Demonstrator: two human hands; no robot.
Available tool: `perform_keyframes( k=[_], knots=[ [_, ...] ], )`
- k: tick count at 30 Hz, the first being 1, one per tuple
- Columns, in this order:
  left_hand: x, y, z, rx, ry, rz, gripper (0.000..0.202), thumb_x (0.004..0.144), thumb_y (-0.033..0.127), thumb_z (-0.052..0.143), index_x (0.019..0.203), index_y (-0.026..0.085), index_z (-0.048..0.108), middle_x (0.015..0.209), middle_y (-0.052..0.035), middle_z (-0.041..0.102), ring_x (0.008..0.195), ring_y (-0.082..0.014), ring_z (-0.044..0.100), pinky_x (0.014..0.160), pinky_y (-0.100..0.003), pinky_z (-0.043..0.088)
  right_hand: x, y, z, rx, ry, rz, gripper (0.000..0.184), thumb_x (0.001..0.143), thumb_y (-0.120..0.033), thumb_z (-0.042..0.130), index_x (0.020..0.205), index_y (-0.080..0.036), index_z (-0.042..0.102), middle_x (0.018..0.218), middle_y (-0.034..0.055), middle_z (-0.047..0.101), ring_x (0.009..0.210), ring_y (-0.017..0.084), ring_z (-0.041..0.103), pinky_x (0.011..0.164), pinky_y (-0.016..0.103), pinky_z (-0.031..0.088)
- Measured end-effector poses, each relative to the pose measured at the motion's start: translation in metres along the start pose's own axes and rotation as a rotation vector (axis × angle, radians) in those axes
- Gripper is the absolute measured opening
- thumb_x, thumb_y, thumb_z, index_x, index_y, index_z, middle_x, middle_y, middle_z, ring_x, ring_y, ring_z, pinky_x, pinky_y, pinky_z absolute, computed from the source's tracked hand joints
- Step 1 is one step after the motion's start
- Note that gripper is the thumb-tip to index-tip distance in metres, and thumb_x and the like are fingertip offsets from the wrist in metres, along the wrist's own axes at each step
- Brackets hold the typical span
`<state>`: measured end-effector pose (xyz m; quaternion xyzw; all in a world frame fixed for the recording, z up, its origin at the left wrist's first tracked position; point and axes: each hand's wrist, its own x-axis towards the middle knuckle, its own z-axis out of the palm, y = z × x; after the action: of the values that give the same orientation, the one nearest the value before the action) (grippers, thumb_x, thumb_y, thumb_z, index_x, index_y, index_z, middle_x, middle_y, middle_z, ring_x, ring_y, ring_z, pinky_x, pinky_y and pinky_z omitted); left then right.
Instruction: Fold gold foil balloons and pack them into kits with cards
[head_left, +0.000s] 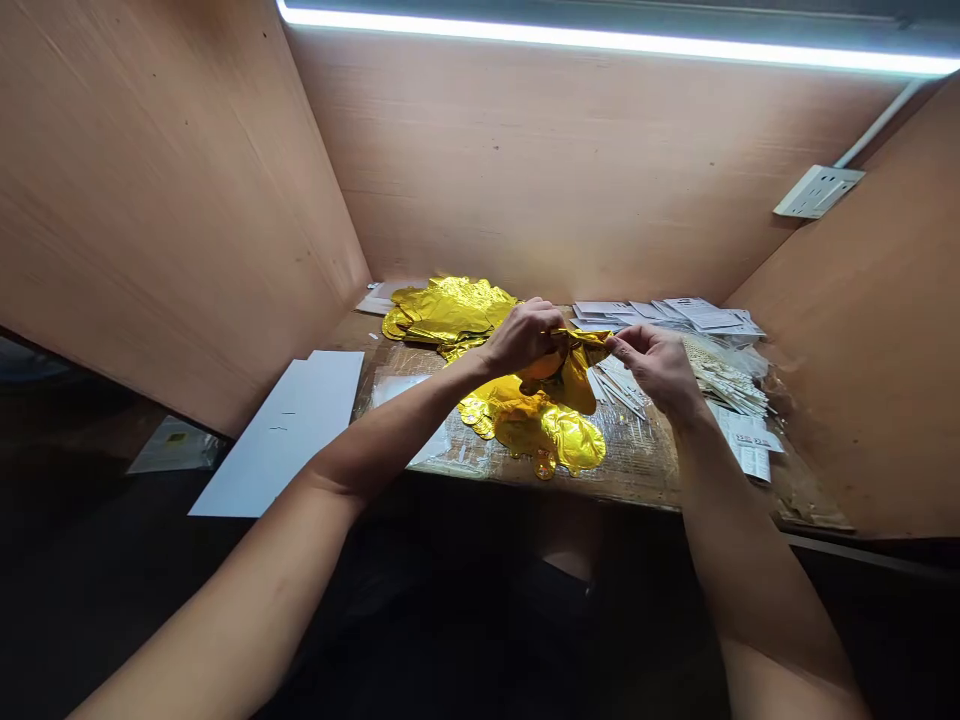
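Between my two hands hangs a gold foil balloon (576,378), flat and partly folded, held above the table. My left hand (527,333) is closed on its upper left part. At its upper right edge, the fingers of my right hand (658,365) pinch the foil. Directly below lie more flat gold foil balloons (574,438) near the table's front edge. A larger heap of gold foil balloons (450,308) rests behind my left hand.
White sheets (300,420) lie at the left, beside clear plastic bags (450,455). Printed papers (694,315), thin white sticks (731,385) and a folded leaflet (746,440) occupy the right. Wooden panels (585,170) enclose the table (637,470) at the back and sides.
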<state>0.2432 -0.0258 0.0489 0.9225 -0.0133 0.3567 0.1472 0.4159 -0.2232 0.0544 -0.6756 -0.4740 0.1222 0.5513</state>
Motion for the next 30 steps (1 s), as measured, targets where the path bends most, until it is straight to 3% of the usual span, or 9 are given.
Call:
perform_keyframes(
  k=[5, 11, 14, 17, 20, 23, 25, 27, 30],
  knots=[
    [-0.005, 0.001, -0.005, 0.024, -0.001, 0.013, 0.011, 0.095, 0.023, 0.066, 0.09, 0.017, 0.074, 0.09, -0.0082, 0.073, 0.087, -0.0198, 0.062, 0.079, -0.033, 0.048, 0.001, -0.003, 0.013, 0.307, -0.07, 0.231, 0.046, 0.067, -0.058, 0.092, 0.076, -0.019, 0.071, 0.057, -0.005, 0.049, 0.046, 0.007, 0.031, 0.041, 0.022, 0.023],
    [-0.01, 0.005, -0.009, 0.152, -0.109, 0.013, 0.019, 0.092, 0.016, 0.059, 0.077, 0.017, 0.071, 0.077, -0.0054, 0.069, 0.074, -0.0181, 0.059, 0.07, -0.031, 0.042, 0.007, -0.007, 0.018, 0.432, 0.09, 0.29, 0.034, 0.065, -0.039, 0.085, 0.076, -0.024, 0.058, 0.06, -0.006, 0.049, 0.049, 0.009, 0.038, 0.04, 0.02, 0.027],
    [-0.008, 0.005, -0.008, 0.206, -0.104, -0.04, 0.022, 0.09, 0.011, 0.056, 0.073, 0.017, 0.068, 0.074, -0.0052, 0.066, 0.07, -0.0178, 0.056, 0.067, -0.031, 0.038, 0.011, -0.009, 0.022, 0.545, 0.072, 0.311, 0.036, 0.063, -0.038, 0.081, 0.078, -0.026, 0.051, 0.067, -0.0045, 0.05, 0.053, 0.011, 0.042, 0.039, 0.021, 0.023],
    [-0.004, 0.008, -0.011, 0.273, -0.041, -0.067, 0.02, 0.095, 0.014, 0.056, 0.082, 0.017, 0.07, 0.081, -0.0072, 0.068, 0.074, -0.019, 0.058, 0.069, -0.033, 0.039, 0.008, -0.014, 0.024, 0.413, 0.125, 0.173, 0.035, 0.075, -0.05, 0.076, 0.083, -0.026, 0.052, 0.075, -0.0009, 0.054, 0.059, 0.014, 0.047, 0.043, 0.024, 0.032],
    [-0.012, 0.016, -0.017, 0.309, 0.016, -0.004, 0.02, 0.103, 0.022, 0.053, 0.095, 0.018, 0.071, 0.094, -0.0092, 0.072, 0.086, -0.0212, 0.062, 0.079, -0.036, 0.042, -0.013, -0.019, 0.02, -0.038, 0.304, -0.145, 0.04, 0.083, -0.057, 0.076, 0.103, -0.025, 0.062, 0.103, 0.0095, 0.065, 0.084, 0.023, 0.061, 0.065, 0.035, 0.053],
    [-0.048, 0.031, -0.016, 0.286, -0.023, 0.081, 0.025, 0.108, 0.025, 0.047, 0.1, 0.021, 0.07, 0.105, -0.009, 0.075, 0.096, -0.0218, 0.064, 0.087, -0.039, 0.043, -0.06, -0.008, 0.019, -0.585, 0.238, -0.363, 0.046, 0.084, -0.05, 0.085, 0.12, -0.027, 0.07, 0.139, 0.0173, 0.061, 0.117, 0.036, 0.06, 0.092, 0.05, 0.055],
    [-0.09, 0.043, -0.007, 0.251, -0.092, 0.105, 0.025, 0.108, 0.024, 0.046, 0.1, 0.022, 0.07, 0.109, -0.0077, 0.077, 0.097, -0.0211, 0.066, 0.087, -0.039, 0.043, -0.1, 0.012, 0.027, -0.807, 0.115, -0.405, 0.031, 0.091, -0.041, 0.08, 0.121, -0.031, 0.074, 0.144, 0.0153, 0.063, 0.121, 0.037, 0.06, 0.098, 0.054, 0.053],
    [-0.141, 0.055, 0.009, 0.221, -0.163, 0.089, 0.025, 0.108, 0.023, 0.046, 0.099, 0.023, 0.07, 0.111, -0.0062, 0.078, 0.097, -0.0205, 0.068, 0.087, -0.039, 0.045, -0.141, 0.038, 0.043, -0.864, -0.014, -0.456, 0.021, 0.098, -0.03, 0.072, 0.118, -0.036, 0.077, 0.139, 0.0116, 0.07, 0.117, 0.034, 0.065, 0.097, 0.051, 0.056],
    [-0.216, 0.073, 0.035, 0.188, -0.254, 0.016, 0.025, 0.109, 0.024, 0.048, 0.098, 0.023, 0.07, 0.119, -0.0055, 0.079, 0.098, -0.0202, 0.072, 0.084, -0.039, 0.049, -0.19, 0.072, 0.072, -0.731, -0.212, -0.519, 0.028, 0.103, -0.018, 0.059, 0.116, -0.036, 0.078, 0.136, 0.0081, 0.074, 0.119, 0.029, 0.07, 0.098, 0.047, 0.06]
  ],
)
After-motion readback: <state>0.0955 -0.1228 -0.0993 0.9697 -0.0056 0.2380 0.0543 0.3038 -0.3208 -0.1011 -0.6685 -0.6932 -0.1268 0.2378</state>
